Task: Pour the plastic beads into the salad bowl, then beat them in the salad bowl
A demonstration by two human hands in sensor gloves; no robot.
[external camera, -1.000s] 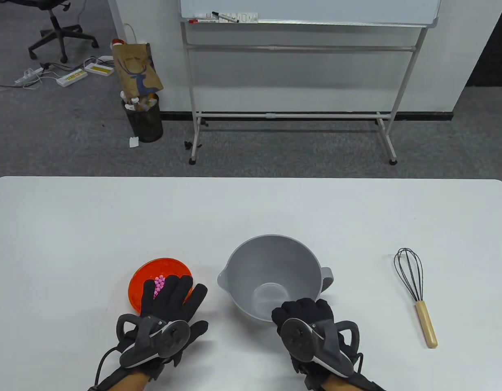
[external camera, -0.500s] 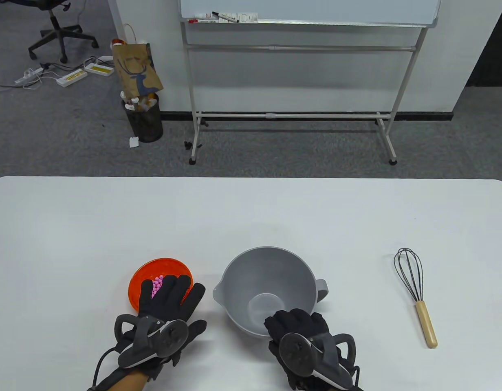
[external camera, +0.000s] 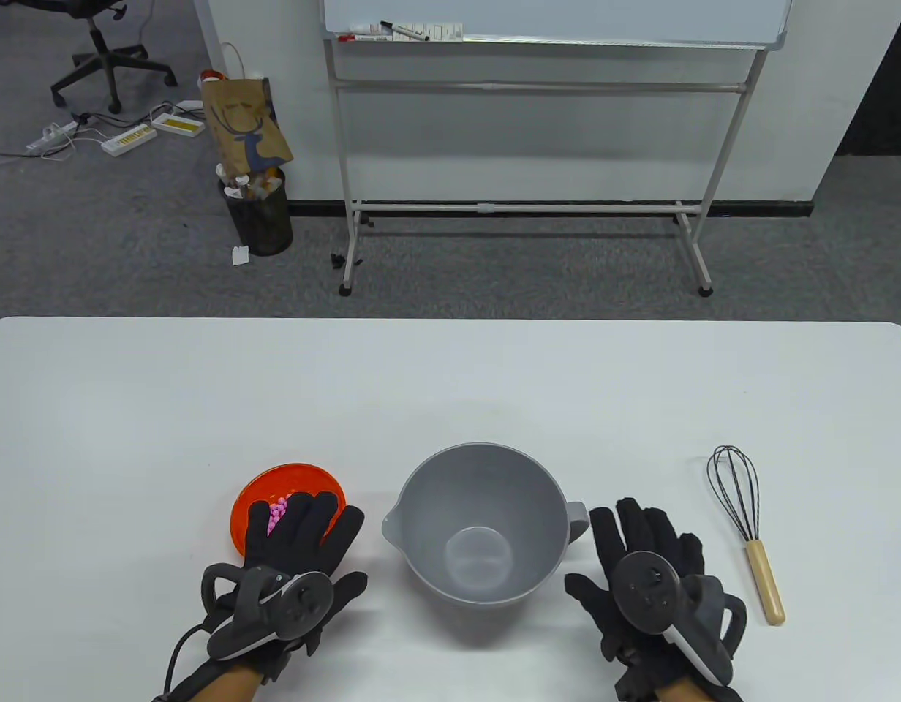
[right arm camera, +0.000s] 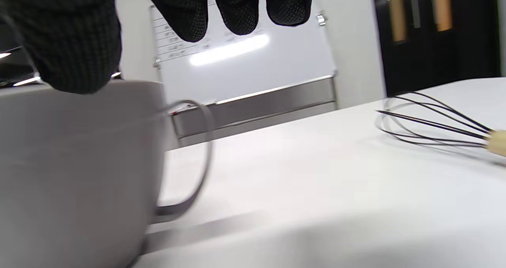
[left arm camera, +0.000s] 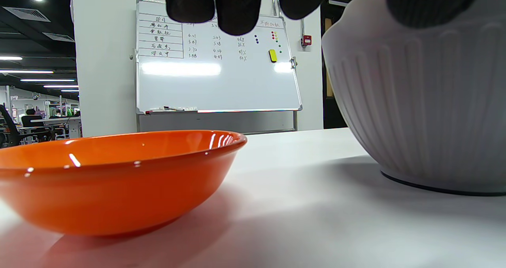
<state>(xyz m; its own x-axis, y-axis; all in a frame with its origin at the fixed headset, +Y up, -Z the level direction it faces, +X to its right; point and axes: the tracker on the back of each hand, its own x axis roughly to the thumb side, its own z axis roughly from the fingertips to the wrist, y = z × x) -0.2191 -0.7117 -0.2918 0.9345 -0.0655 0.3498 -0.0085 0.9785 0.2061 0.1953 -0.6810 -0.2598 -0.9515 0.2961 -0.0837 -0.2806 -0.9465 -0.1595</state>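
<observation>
An orange dish point(external camera: 297, 479) at the near left holds pink plastic beads point(external camera: 277, 512). My left hand point(external camera: 304, 526) lies over its near side with straight fingers; whether they touch it is unclear. The grey salad bowl point(external camera: 450, 490) stands empty in the middle, its handle pointing right. To the right of that handle my right hand point(external camera: 641, 541) is spread flat and holds nothing. A wire whisk point(external camera: 747, 526) with a wooden handle lies further right. In the left wrist view the dish point(left arm camera: 118, 177) sits left of the bowl point(left arm camera: 427, 102). The right wrist view shows the bowl point(right arm camera: 71, 173) and whisk point(right arm camera: 435, 125).
The white table point(external camera: 450, 380) stretches away beyond the bowl. On the floor past its far edge stand a whiteboard frame point(external camera: 523, 205), a mesh bin point(external camera: 260, 216) with a paper bag, and an office chair point(external camera: 103, 51).
My right hand drew the bowl a little toward me, let go of its near rim and moved right, fingers now spread beside the handle. My left hand slid slightly back.
</observation>
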